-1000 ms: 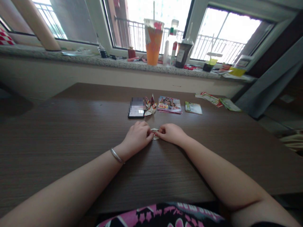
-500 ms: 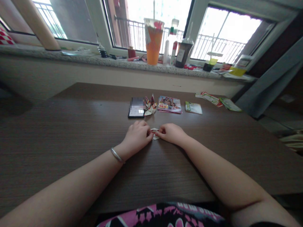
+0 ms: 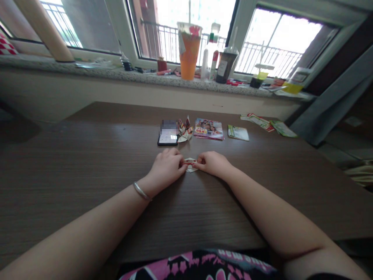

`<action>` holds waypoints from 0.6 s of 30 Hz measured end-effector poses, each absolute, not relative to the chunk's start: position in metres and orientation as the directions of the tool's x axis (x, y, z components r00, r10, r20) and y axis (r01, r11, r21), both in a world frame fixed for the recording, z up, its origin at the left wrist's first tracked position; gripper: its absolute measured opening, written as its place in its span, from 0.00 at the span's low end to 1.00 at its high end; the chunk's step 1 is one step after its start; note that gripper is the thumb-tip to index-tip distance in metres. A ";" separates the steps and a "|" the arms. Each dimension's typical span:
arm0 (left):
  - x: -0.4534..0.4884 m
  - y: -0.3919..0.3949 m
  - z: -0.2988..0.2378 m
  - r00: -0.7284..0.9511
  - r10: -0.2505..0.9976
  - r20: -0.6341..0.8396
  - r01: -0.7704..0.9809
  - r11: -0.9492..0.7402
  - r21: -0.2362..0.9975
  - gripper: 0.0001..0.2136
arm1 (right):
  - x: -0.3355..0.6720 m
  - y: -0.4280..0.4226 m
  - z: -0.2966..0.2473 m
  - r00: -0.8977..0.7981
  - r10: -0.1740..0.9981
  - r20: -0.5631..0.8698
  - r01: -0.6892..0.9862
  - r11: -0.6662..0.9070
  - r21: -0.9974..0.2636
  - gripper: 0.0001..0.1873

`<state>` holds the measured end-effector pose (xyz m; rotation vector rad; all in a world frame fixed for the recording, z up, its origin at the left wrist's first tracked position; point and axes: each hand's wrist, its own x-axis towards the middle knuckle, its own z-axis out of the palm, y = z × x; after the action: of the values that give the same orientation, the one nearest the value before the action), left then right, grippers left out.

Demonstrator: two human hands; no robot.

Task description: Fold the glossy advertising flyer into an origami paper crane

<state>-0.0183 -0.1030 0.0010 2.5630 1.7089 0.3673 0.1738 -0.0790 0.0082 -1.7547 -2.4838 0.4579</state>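
A small folded piece of paper [image 3: 190, 169], pale with red print, lies on the brown table between my hands. My left hand [image 3: 168, 165], with a silver bangle at the wrist, pinches its left edge between thumb and fingers. At the opposite edge my right hand [image 3: 214, 164] has its thumb and curled fingers closed on the paper. The paper's outer corners are hidden under my fingertips. Just beyond it stand a folded paper figure [image 3: 185, 133] with pointed tips and, touching or nearly touching it, a phone [image 3: 168, 134] with a lit screen.
Farther back lie a stack of printed flyers [image 3: 208, 129], a smaller pad of paper squares [image 3: 238, 133] and loose leaflets [image 3: 282, 128] at the right. On the stone windowsill [image 3: 110, 72] stand a tall orange drink cup [image 3: 190, 52], a dark drink cup [image 3: 226, 66] and bottles.
Both hands have drawn slightly apart, so more of the folded paper shows between them. The phone, the paper figure and the flyers stay where they were.
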 end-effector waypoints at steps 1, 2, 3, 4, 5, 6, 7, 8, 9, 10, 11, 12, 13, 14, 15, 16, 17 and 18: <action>-0.019 -0.103 0.001 0.362 0.916 0.173 0.906 -0.389 0.165 0.12 | 0.175 -0.078 0.008 -0.346 0.931 -0.118 0.911 0.303 -0.278 0.20; -0.019 -0.102 0.001 0.357 0.918 0.171 0.907 -0.385 0.169 0.11 | 0.176 -0.078 0.008 -0.344 0.932 -0.119 0.912 0.301 -0.279 0.20; -0.020 -0.102 0.001 0.354 0.920 0.168 0.908 -0.382 0.174 0.11 | 0.176 -0.078 0.007 -0.342 0.933 -0.117 0.912 0.299 -0.282 0.20; -0.021 -0.102 0.001 0.353 0.921 0.164 0.908 -0.379 0.179 0.11 | 0.177 -0.077 0.007 -0.340 0.933 -0.114 0.911 0.297 -0.287 0.20; -0.022 -0.102 0.001 0.351 0.923 0.158 0.908 -0.377 0.184 0.10 | 0.177 -0.077 0.006 -0.340 0.934 -0.110 0.909 0.296 -0.294 0.21; -0.022 -0.101 0.001 0.352 0.924 0.151 0.907 -0.376 0.189 0.10 | 0.177 -0.077 0.006 -0.342 0.934 -0.106 0.906 0.297 -0.303 0.20; -0.023 -0.101 0.001 0.351 0.925 0.145 0.907 -0.374 0.195 0.09 | 0.177 -0.077 0.006 -0.345 0.933 -0.104 0.902 0.299 -0.311 0.20; -0.024 -0.101 0.001 0.349 0.927 0.138 0.906 -0.371 0.201 0.09 | 0.177 -0.077 0.006 -0.348 0.932 -0.101 0.899 0.301 -0.317 0.19; -0.024 -0.100 0.000 0.348 0.928 0.132 0.906 -0.369 0.207 0.08 | 0.178 -0.077 0.006 -0.351 0.931 -0.100 0.897 0.304 -0.321 0.19; -0.025 -0.100 0.000 0.349 0.928 0.127 0.905 -0.369 0.212 0.08 | 0.178 -0.076 0.006 -0.354 0.930 -0.099 0.895 0.306 -0.323 0.19; -0.025 -0.100 0.000 0.351 0.928 0.123 0.903 -0.370 0.217 0.08 | 0.178 -0.076 0.006 -0.356 0.929 -0.100 0.895 0.308 -0.323 0.18; -0.026 -0.099 0.000 0.352 0.929 0.119 0.902 -0.370 0.221 0.07 | 0.178 -0.076 0.006 -0.360 0.928 -0.101 0.894 0.312 -0.322 0.18; -0.026 -0.099 0.000 0.351 0.929 0.115 0.902 -0.369 0.225 0.07 | 0.178 -0.076 0.006 -0.363 0.926 -0.100 0.894 0.316 -0.319 0.18; -0.027 -0.098 -0.001 0.351 0.930 0.110 0.901 -0.368 0.229 0.07 | 0.179 -0.076 0.007 -0.367 0.925 -0.098 0.893 0.321 -0.316 0.18; -0.027 -0.097 -0.001 0.352 0.930 0.107 0.900 -0.368 0.233 0.07 | 0.179 -0.076 0.007 -0.371 0.924 -0.097 0.892 0.326 -0.313 0.17; -0.028 -0.097 -0.001 0.352 0.930 0.105 0.899 -0.367 0.238 0.07 | 0.179 -0.076 0.007 -0.375 0.922 -0.096 0.891 0.330 -0.311 0.17; -0.029 -0.096 -0.002 0.355 0.929 0.103 0.896 -0.369 0.245 0.07 | 0.180 -0.077 0.008 -0.377 0.921 -0.095 0.891 0.333 -0.307 0.18; -0.030 -0.095 -0.002 0.358 0.928 0.104 0.892 -0.372 0.255 0.07 | 0.180 -0.077 0.008 -0.376 0.922 -0.094 0.893 0.334 -0.302 0.18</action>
<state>-0.0300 -0.0948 -0.0024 2.4575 1.6622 0.3459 0.1802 -0.0767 0.0079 -1.6977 -2.4870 0.4673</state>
